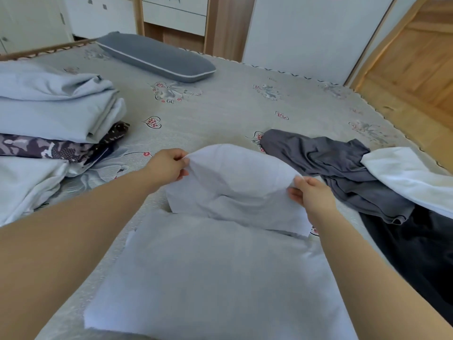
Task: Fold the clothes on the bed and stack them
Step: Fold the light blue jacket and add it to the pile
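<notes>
A pale blue-grey garment (pixel 215 271) lies spread on the bed in front of me. Its far end is lifted and curls back toward me. My left hand (pixel 169 165) pinches the left corner of that raised end. My right hand (pixel 310 192) pinches the right corner. At the left stands a stack of folded clothes (pixel 56 114): pale blue pieces on top, a camouflage-print piece under them, a white piece lowest. Unfolded at the right lie a dark grey garment (pixel 343 173), a white garment (pixel 411 177) and a black garment (pixel 416 253).
The bed (pixel 220 106) has a grey floral cover. A grey bolster pillow (pixel 157 55) lies at its far side. Beyond are white cabinets and a wooden frame. Wooden floor (pixel 416 65) shows past the bed's right edge.
</notes>
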